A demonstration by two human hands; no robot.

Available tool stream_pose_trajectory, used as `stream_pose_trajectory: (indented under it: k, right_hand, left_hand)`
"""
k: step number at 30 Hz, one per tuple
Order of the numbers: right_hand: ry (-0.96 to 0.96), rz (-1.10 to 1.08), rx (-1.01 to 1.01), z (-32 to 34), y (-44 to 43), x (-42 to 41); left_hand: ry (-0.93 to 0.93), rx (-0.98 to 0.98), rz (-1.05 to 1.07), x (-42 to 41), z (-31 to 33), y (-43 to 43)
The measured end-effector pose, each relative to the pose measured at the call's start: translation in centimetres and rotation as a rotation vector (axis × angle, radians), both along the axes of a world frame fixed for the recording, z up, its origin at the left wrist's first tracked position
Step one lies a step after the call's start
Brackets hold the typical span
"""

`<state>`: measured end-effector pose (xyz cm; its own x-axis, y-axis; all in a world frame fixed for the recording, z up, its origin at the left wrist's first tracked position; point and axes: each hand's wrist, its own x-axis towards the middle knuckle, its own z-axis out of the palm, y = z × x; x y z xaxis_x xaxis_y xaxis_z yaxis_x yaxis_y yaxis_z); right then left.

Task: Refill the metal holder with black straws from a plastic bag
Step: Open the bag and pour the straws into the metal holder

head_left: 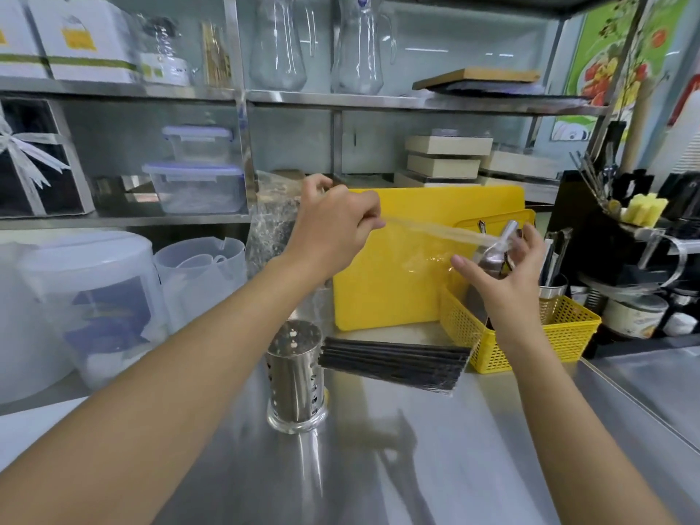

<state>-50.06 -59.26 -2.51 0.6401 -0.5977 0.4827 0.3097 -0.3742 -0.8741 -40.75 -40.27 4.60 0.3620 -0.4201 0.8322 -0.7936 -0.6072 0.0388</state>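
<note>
Straws (394, 363), black, loose on steel counter (416, 467) beside empty metal holder (296, 373); left hand (333, 225) pinching and right hand (500, 274) loosely holding clear bag (424, 244); likely risk: straws rolling away.

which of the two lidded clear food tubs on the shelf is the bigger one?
The lower tub, sitting on the shelf itself. It is wider and deeper than the small tub stacked on its lid. Both have bluish clip lids.

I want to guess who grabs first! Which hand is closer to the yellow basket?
Right. The right hand is just above the yellow basket, holding the plastic bag. The left hand is up and off to the left, pinching the bag's other end.
</note>
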Motion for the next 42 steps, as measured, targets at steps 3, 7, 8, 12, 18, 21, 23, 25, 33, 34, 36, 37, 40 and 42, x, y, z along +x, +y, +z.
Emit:
stream_pose_trajectory:
  k: [3, 7, 8, 12, 18, 21, 23, 25, 33, 34, 36, 37, 40, 42]
  right_hand:
    - [0.050, 0.254, 0.275, -1.0, -0.7, 0.5]
    - [-0.011, 0.365, 0.392, -1.9, -0.2, 1.2]
    - [-0.061, 0.375, 0.443, -2.0, 0.0, 1.3]
    - [-0.183, 0.431, 0.572, -2.2, 0.3, 2.3]
    - [-0.241, 0.496, 0.739, -2.9, 0.4, 3.5]
    - [-0.255, 0.488, 0.784, -3.2, 0.9, 3.9]
    - [-0.258, 0.484, 0.805, -3.4, 1.4, 4.1]
    - [-0.266, 0.497, 0.837, -3.9, 1.5, 4.2]
    - [-0.306, 0.619, 1.082, -5.8, 2.6, 2.9]
    - [-0.301, 0.616, 1.094, -5.8, 2.8, 2.7]
    - [-0.283, 0.610, 1.087, -5.5, 3.6, 2.1]
    - [-0.262, 0.596, 1.074, -5.2, 4.2, 1.7]
    - [-0.236, 0.490, 1.031, -4.3, 5.7, 0.9]
    - [-0.189, 0.444, 0.929, -3.7, 6.5, 0.5]
  left_hand:
    - [-0.013, -0.006, 0.030, 0.0, -0.1, 0.4]
    - [0.045, -0.047, 0.079, 0.0, -0.6, 1.3]
    - [0.070, -0.046, 0.089, 0.1, -0.9, 1.6]
    - [0.108, -0.069, 0.152, 0.9, -3.5, 4.1]
    - [0.427, -0.788, -0.005, -0.6, -8.3, 8.0]
    - [0.638, -0.843, -0.171, -2.1, -11.0, 10.1]
    - [0.886, -0.843, -0.206, -3.1, -13.1, 11.3]
    - [1.376, -0.810, -0.185, -3.9, -15.9, 12.2]
    - [1.897, -1.277, -0.504, -6.1, -23.1, 10.7]
    - [1.815, -1.391, -0.600, -5.7, -22.9, 10.5]
    - [1.673, -1.541, -0.771, -5.0, -22.1, 10.5]
    - [1.616, -1.569, -0.843, -4.7, -21.6, 10.7]
    - [1.504, -1.502, -0.970, -3.8, -20.6, 11.3]
    - [1.495, -1.488, -0.978, -3.5, -19.9, 11.6]
